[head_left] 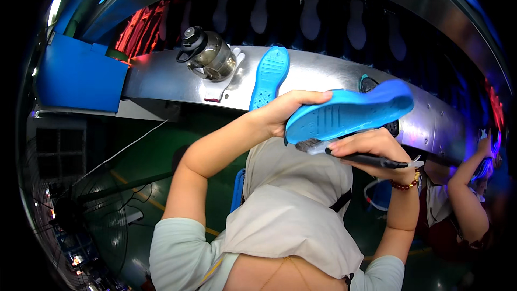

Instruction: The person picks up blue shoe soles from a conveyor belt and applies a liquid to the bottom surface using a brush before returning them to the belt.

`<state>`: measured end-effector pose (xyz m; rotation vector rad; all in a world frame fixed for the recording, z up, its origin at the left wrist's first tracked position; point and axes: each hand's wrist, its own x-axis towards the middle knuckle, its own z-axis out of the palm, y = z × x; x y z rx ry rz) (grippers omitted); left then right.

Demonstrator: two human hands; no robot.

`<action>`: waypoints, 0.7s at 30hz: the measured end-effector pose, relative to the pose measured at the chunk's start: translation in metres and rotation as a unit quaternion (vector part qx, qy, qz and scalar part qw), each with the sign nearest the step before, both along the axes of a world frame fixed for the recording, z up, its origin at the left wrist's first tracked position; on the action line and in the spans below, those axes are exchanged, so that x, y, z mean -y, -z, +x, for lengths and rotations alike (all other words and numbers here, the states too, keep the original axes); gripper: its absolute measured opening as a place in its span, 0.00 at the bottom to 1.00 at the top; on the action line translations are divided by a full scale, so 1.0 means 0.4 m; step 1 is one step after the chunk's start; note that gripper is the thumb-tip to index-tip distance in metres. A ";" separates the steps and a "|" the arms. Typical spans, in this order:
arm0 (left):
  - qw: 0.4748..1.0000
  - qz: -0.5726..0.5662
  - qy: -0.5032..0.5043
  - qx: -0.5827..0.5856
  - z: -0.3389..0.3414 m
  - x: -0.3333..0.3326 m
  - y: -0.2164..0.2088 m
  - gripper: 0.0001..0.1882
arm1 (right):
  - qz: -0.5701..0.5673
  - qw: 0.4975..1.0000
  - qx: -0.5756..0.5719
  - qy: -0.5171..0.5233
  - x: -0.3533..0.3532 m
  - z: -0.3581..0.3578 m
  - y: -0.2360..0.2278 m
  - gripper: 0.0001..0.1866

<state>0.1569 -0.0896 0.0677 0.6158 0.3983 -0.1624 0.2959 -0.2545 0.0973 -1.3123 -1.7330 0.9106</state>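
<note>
A blue shoe sole (pixel 350 112) with raised edges is held up and tilted in front of me, above the near edge of the metal ledge. My left hand (pixel 293 109) grips its left end, thumb on top of the rim. In my right hand (pixel 374 148) is a brush with a black handle (pixel 371 159) and dark bristles (pixel 309 145); the bristles are at the lower rim of the sole, at its left end. Whether they touch it I cannot tell. Another blue sole (pixel 270 75) lies flat on the ledge beyond my left hand.
On the metal ledge (pixel 161 78) stand a dark translucent jug (pixel 212 56) and a white glove (pixel 232 78) beside it. A round dark item (pixel 368 83) is partly hidden behind the sole. Several soles (pixel 311 13) lie on the dark belt. Another person's arm (pixel 467 188) is at right.
</note>
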 end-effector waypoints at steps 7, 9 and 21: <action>0.992 0.062 0.088 -0.061 -0.013 -0.002 -0.011 0.30 | -0.015 1.000 -0.003 -0.003 0.009 0.033 -0.016 0.10; 0.990 0.081 0.089 -0.066 -0.023 0.001 -0.009 0.30 | -0.081 0.980 0.169 -0.069 0.016 0.022 -0.027 0.09; 0.984 0.139 0.062 -0.091 -0.073 -0.020 0.006 0.30 | -0.060 0.998 0.027 -0.005 0.028 0.106 0.007 0.10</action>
